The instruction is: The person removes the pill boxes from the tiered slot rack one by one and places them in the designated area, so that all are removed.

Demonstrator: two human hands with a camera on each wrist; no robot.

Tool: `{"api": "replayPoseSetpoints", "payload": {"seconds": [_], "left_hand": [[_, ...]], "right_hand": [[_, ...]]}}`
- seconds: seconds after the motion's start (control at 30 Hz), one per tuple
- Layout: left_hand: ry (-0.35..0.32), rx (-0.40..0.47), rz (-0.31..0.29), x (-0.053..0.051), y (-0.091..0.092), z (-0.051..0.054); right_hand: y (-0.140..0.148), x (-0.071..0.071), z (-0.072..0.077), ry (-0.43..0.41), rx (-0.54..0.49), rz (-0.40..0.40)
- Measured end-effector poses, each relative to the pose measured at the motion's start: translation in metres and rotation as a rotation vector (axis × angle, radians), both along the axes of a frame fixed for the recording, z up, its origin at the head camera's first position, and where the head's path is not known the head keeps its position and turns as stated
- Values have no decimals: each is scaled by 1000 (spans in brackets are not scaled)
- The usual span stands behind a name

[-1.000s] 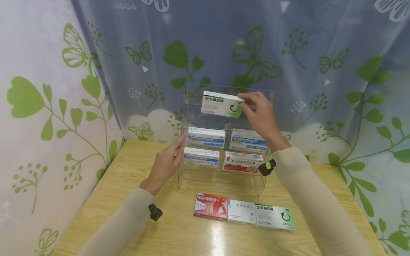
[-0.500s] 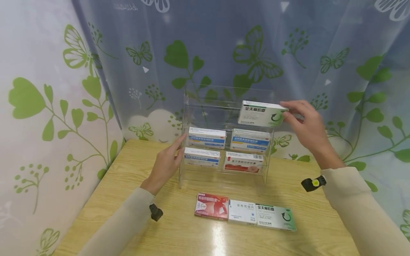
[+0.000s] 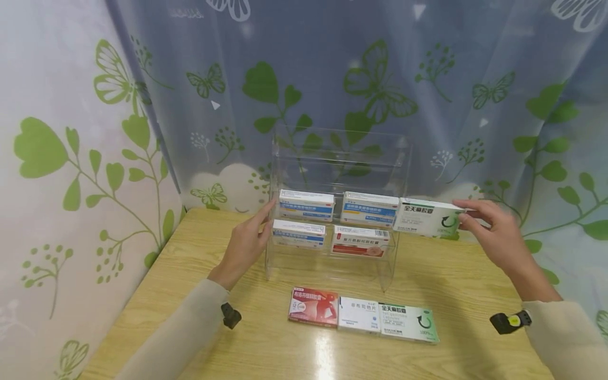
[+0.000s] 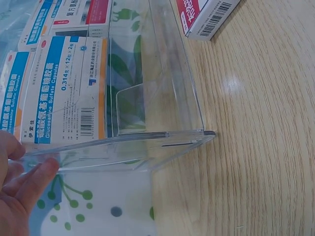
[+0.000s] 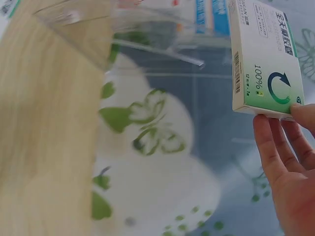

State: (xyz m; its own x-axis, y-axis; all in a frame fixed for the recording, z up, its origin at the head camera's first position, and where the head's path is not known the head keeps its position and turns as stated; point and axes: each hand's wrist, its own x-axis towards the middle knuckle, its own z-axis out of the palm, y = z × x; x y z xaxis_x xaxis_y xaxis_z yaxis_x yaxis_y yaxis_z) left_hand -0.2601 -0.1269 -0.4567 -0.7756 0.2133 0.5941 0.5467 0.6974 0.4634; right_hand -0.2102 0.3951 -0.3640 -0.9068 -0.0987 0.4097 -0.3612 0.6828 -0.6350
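The mid-frame rack [image 3: 328,267] holds four boxes [image 3: 306,206]; at right, the right hand [image 3: 496,235] pinches a green box [image 3: 426,217]; left hand [image 3: 241,247] touches the rack, grip unclear.

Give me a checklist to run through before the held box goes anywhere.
1. Right hand gripping the held box: ok, pinching its right end.
2. Left hand at the clear stand: ok, touching its left side.
3. Stand upright on the table: ok.
4. Held box clear of the stand: cannot tell; they overlap or nearly meet in the head view.
5. Red box, white box and second green-and-white box lying flat: ok.
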Motion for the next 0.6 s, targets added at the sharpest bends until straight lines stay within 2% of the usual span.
{"api": "replayPoseSetpoints", "payload": {"seconds": [0.17,0.37,0.43,0.6], "left_hand": [[0,6,0,1,0,1],[-12,8,-4,1,0,2],[-8,10,-6,1,0,2],[-15,10,-4,0,-1,1]], "right_hand": [[20,15,-23,-73,35,-14],[46,31,-49,-240,148,-51],[54,35,-59,-290,153,-45],[75,49,-84,-343,110,-8]]}}
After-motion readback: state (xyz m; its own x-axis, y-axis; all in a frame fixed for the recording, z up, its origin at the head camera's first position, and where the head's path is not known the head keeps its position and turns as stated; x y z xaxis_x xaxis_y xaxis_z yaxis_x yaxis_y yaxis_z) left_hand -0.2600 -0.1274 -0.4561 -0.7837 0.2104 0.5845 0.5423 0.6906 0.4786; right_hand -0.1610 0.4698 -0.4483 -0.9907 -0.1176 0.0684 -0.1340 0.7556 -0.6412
